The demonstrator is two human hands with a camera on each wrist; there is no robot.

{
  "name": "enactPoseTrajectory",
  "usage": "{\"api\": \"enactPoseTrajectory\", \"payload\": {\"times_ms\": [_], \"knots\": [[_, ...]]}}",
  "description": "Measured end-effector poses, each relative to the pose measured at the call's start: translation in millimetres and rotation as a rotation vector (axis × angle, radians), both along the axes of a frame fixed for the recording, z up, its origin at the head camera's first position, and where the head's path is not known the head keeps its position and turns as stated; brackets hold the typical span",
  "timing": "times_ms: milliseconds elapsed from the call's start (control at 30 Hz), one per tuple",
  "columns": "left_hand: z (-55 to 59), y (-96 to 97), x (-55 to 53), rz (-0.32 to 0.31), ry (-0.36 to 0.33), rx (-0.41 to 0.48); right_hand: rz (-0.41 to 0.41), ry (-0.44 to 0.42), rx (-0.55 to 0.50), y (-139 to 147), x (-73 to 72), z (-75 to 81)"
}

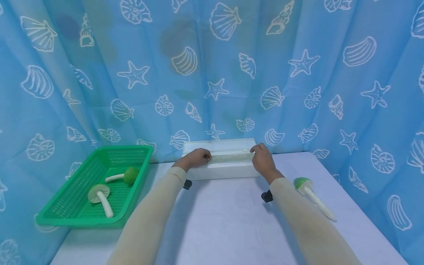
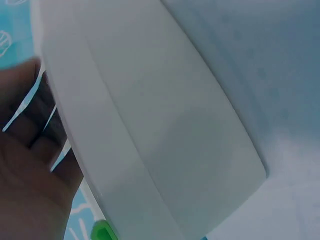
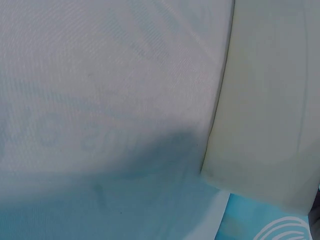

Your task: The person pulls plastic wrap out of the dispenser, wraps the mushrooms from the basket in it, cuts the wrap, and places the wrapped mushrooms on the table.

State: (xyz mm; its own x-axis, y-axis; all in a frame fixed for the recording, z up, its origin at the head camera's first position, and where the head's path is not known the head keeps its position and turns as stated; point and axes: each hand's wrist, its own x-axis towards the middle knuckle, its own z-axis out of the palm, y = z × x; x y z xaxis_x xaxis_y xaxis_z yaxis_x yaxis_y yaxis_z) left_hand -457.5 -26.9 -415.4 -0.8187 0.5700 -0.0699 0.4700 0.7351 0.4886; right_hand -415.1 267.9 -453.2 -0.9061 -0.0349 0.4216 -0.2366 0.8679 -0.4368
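Note:
A long white box [image 1: 225, 172] stands at the back of the table with its lid [image 1: 220, 144] raised. A strip of clear plastic wrap [image 1: 228, 158] shows along its opening, between my hands. At the left end, my left hand [image 1: 195, 158] has curled fingers at the wrap. My right hand [image 1: 263, 160] pinches the wrap's right end between thumb and finger. In the left wrist view the left hand [image 2: 35, 135] is behind the box's edge, its fingertips hidden. The right wrist view shows the box's end [image 3: 265, 110] but almost nothing of the right hand.
To the left, a green basket [image 1: 132, 209] holds two green-capped toy mushrooms [image 1: 99, 194] with white stems. Another such mushroom [image 1: 313, 197] lies on the white-covered table [image 1: 228, 224] beside my right forearm. A blue curtain [image 1: 198, 88] with shell prints hangs behind.

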Motion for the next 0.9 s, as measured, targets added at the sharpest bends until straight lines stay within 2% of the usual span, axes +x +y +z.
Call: {"api": "enactPoseTrajectory", "payload": {"times_ms": [100,167,367,467,567,733,900], "knots": [[1.7,-1.8,0.9,-0.006,-0.078,0.03,0.001,-0.025,-0.007,0,1.1,0.8],[2.4,-2.6,1.4,-0.011,-0.094,0.042,0.003,-0.04,-0.013,0,1.7,1.2],[4.6,-3.1,1.3,-0.007,-0.066,0.046,0.002,-0.041,0.007,1,2.3,2.9],[6.2,-2.6,0.6,-0.016,-0.076,0.034,0.004,-0.045,0.002,1,1.1,3.2],[7.6,-1.7,0.4,-0.014,-0.14,0.032,0.005,-0.047,-0.012,1,0.0,4.9],[11.2,-3.2,1.3,0.046,-0.259,0.052,0.013,-0.068,-0.027,0,0.9,8.8],[12.2,-7.2,-1.4,0.008,-0.218,-0.033,0.015,-0.1,-0.029,2,3.1,10.1]]}}
